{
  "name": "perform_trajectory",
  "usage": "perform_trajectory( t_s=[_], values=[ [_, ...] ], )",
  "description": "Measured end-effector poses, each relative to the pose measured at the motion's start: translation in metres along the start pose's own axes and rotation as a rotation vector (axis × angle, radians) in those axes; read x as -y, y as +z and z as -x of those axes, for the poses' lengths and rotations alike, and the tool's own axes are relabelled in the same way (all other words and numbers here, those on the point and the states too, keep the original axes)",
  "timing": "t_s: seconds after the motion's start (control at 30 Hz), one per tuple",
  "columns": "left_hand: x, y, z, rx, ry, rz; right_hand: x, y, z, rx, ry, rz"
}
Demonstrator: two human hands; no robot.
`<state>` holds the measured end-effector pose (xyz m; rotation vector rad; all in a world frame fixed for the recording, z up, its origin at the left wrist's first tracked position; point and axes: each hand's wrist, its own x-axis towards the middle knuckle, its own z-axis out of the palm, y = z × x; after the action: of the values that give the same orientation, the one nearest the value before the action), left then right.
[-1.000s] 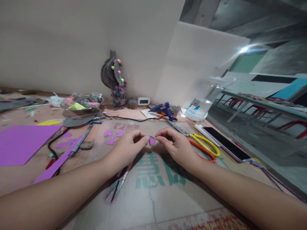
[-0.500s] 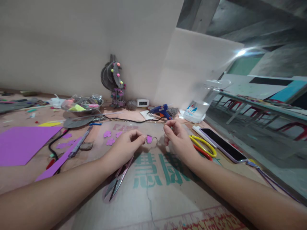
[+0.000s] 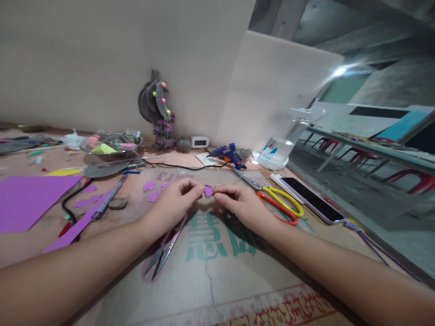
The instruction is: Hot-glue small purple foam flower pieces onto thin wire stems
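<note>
Between the fingertips of both hands is a small purple piece (image 3: 208,191) with a grey cord around its edge. My left hand (image 3: 180,199) is closed, pinching the piece at its left side. My right hand (image 3: 238,201) is closed too, its thumb and index finger pressed together at the right side of the piece, where the cord is. Under my left wrist lie small snips (image 3: 165,256) with their blades toward me. Purple flower cutouts (image 3: 152,196) are left of my left hand. Scissors with yellow and red handles (image 3: 283,201) lie beyond my right wrist.
A blue glue gun (image 3: 227,154), a small white clock (image 3: 199,141) and a clear jug (image 3: 275,151) stand at the back. Purple sheet (image 3: 34,199), pen (image 3: 110,197) and bowl of supplies (image 3: 112,147) are left. A phone (image 3: 312,199) lies right.
My right hand has moved left and down to the purple piece, and its fingers have closed there. The loose curl of cord no longer hangs out to the right. The scissors' blades now show.
</note>
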<state>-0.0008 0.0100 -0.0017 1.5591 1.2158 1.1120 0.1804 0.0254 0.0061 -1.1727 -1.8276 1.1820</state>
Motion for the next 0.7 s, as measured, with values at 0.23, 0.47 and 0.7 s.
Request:
perform_trajectory(
  t_s=[0.23,0.47,0.7],
  values=[
    [-0.0016,-0.0001,-0.0005,0.032,0.021,-0.061,0.0029,0.0012,0.0015,-0.003,0.037,-0.049],
    [-0.0029,-0.0005,0.001,0.053,0.02,-0.107,0.0041,0.0002,0.0003,0.031,0.058,-0.072],
    [-0.0035,0.0001,0.0013,0.04,0.022,-0.091,0.0028,-0.001,-0.0011,0.017,0.003,-0.109]
  ],
)
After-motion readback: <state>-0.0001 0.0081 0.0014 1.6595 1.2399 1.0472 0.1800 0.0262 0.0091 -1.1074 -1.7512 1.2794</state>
